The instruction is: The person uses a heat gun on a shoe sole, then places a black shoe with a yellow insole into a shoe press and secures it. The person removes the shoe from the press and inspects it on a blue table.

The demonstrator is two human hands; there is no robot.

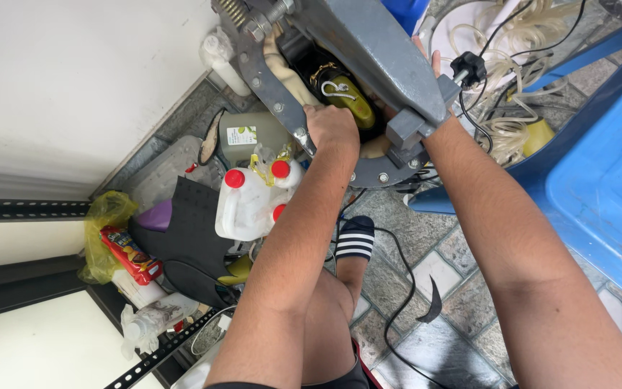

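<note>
Both arms stretch forward — the left hand (331, 128) grips the grey metal machine (376, 50) at its rim, fingers clamped; the right hand (426, 72) is mostly hidden behind it — fingers unclear.

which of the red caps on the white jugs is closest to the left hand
The red cap on the right-hand white jug, just below the left hand; the other caps sit farther left or lower.

A stone-tiled floor (462, 288) carries white plastic jugs with red caps (250, 202), clustered against the wall. Just left of the jugs lie a black mat (196, 230) and a yellow plastic bag (106, 216); right of them, a black cable (401, 288) trails across the tiles.
</note>
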